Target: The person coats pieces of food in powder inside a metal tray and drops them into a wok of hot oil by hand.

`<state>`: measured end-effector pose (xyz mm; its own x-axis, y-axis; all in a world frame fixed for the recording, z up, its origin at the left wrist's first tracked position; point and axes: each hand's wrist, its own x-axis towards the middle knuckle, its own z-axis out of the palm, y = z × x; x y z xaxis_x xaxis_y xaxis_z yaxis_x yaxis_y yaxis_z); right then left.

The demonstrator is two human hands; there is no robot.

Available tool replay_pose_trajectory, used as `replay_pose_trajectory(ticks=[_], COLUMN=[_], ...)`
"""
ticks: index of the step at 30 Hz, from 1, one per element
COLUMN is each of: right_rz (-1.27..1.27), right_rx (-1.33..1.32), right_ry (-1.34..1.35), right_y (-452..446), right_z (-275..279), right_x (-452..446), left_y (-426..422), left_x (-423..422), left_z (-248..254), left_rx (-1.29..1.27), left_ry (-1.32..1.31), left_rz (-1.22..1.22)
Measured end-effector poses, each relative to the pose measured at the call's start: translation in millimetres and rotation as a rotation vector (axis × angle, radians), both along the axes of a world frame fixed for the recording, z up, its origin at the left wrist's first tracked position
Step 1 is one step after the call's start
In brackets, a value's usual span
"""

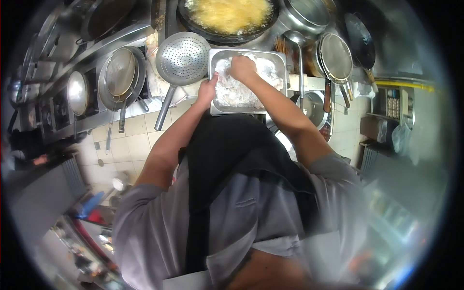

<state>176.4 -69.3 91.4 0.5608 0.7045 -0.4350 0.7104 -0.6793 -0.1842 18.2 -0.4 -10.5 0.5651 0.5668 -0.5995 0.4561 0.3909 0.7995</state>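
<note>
A rectangular metal tray sits in front of me, filled with pieces coated in white powder. My left hand grips the tray's left rim, thumb up along the wall. Inside the tray, toward its far side, my right hand is closed over the white pieces; what its fingers hold is hidden beneath it. Just beyond the tray, a black wok contains bubbling yellow oil. A perforated skimmer lies left of the tray, its handle pointing toward me.
A ladle and a round mesh strainer are to the right. Another strainer rests in a pan at left, near a shiny ladle. Metal bowls stand at the back right. Tiled floor shows at left.
</note>
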Motion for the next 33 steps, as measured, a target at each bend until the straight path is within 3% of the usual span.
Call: replay_pose_trajectory(ticks=[3, 6, 7, 9, 10, 13, 14, 17, 18, 21, 25, 30, 33], right_rz=[-0.115, -0.169, -0.173, -0.553, -0.552, -0.614, -0.786, -0.888, -1.101, -0.945, -1.006, -0.865, -0.916], right_rx=[0.08, 0.431, 0.431, 0.828, 0.834, 0.981, 1.031, 1.02, 0.997, 0.947, 1.015, 0.933, 0.932], right_ry=[-0.02, 0.401, 0.397, 0.994, 0.987, 1.801, 1.814, 1.851, 1.667, 1.677, 1.383, 1.296, 1.298], right_y=[-2, -28, -36, -47, -49, -52, -47, -34, -21, -18, 0, 15, 29], right_z=[-15, -4, 0, 4, 7, 13, 33, 6, 26, 29, 36, 41, 48], right_x=[11, 37, 39, 45, 49, 61, 49, 57, 42, 36, 27, 49, 62], left_y=[1, -2, -3, -2, -1, 1, -1, -4, -3, -4, 6, -2, 1], left_x=[0, 2, 2, 1, 1, 1, 1, 1, 0, 0, 1, 1, 1], left_z=[3, -2, -5, -11, -14, -17, -10, 1, -7, -4, -31, -8, -2], left_rx=[-0.019, -0.002, 0.017, -0.023, -0.061, -0.039, -0.035, -0.062, -0.089, -0.094, 0.005, -0.009, -0.034], left_ry=[0.002, -0.027, -0.052, -0.07, -0.085, -0.079, -0.083, -0.118, -0.139, -0.173, -0.064, -0.122, -0.074], left_rz=[0.014, 0.049, 0.087, 0.071, 0.06, 0.046, 0.039, 0.061, 0.054, 0.053, -0.009, 0.058, 0.02])
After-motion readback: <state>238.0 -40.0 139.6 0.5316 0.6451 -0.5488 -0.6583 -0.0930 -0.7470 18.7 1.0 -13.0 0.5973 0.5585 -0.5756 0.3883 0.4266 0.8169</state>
